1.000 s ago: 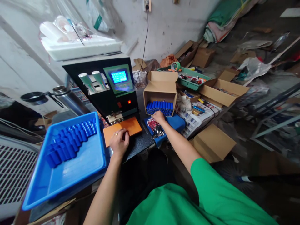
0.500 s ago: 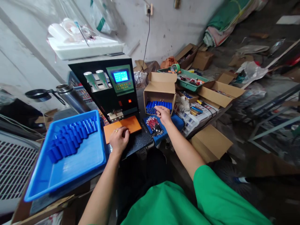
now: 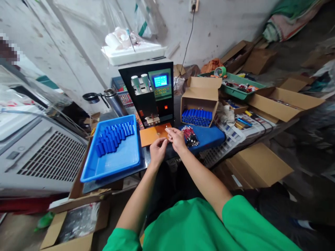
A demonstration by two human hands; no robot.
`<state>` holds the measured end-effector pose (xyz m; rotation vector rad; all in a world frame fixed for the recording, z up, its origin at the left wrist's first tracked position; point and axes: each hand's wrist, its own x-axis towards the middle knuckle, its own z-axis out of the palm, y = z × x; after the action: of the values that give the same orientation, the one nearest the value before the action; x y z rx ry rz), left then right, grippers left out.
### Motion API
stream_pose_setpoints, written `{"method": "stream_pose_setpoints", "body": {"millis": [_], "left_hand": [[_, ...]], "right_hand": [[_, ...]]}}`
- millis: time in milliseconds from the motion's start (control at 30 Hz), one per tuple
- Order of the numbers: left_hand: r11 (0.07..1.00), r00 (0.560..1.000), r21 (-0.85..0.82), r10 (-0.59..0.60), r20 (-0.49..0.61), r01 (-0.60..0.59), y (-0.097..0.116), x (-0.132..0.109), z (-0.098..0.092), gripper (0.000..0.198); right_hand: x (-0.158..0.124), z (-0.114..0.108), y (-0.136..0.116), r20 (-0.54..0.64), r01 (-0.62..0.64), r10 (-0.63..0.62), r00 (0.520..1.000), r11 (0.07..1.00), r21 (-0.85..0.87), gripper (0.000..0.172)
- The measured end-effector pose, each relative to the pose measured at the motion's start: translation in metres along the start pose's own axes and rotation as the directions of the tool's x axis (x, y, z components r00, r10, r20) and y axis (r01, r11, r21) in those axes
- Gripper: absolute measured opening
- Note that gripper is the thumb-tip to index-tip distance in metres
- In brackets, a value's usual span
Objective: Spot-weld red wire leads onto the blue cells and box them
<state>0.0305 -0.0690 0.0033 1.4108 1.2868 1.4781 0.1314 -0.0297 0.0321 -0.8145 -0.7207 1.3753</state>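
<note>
We found the work part-way, by our judgement: blue cylindrical cells (image 3: 115,137) stood grouped in the blue tray (image 3: 110,175), more lay stacked in the carton (image 3: 204,83), and red-and-black leads (image 3: 190,136) lay piled on the blue cloth (image 3: 211,136). Which cells were finished, we could not tell. The left hand (image 3: 158,150) and right hand (image 3: 178,139) met by the orange board (image 3: 149,137), fingers bent; how tightly they closed, and on what, was unclear. The dark tabletop (image 3: 144,164) carried a lit welding machine (image 3: 163,97); boxes cluttered the room beside a marked white wall (image 3: 222,26).
</note>
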Motion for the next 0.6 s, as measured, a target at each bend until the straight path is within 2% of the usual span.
{"method": "stream_pose_setpoints", "body": {"millis": [100,167,300,400,500,600], "left_hand": [[0.999,0.998,-0.046,-0.029,-0.048,0.027,-0.001,-0.002,-0.01,0.036],[0.997,0.997,-0.069,-0.05,-0.052,0.046,0.0,-0.003,-0.019,0.035],[1.0,0.999,-0.009,-0.021,-0.027,0.021,0.004,-0.006,-0.036,0.03],[0.999,1.0,0.032,-0.003,-0.007,0.003,0.006,-0.008,-0.045,0.029],[0.999,1.0,0.049,0.001,0.015,-0.002,0.005,-0.007,-0.055,0.028],[0.982,0.999,0.186,0.037,-0.019,-0.032,0.005,0.003,-0.076,0.023]], "right_hand": [[-0.004,0.003,0.009,0.022,-0.016,0.016,1.0,0.999,-0.028,0.036],[-0.006,0.002,0.013,0.079,0.004,0.005,0.997,0.995,-0.104,0.038],[-0.012,0.001,0.014,0.281,0.158,-0.069,0.957,0.938,-0.307,0.038],[-0.015,0.002,0.015,0.382,0.224,-0.07,0.921,0.899,-0.376,0.037],[-0.012,0.004,0.02,0.416,0.25,-0.06,0.907,0.873,-0.418,0.038],[-0.003,0.006,0.029,0.369,0.284,-0.11,0.923,0.843,-0.456,0.036]]}}
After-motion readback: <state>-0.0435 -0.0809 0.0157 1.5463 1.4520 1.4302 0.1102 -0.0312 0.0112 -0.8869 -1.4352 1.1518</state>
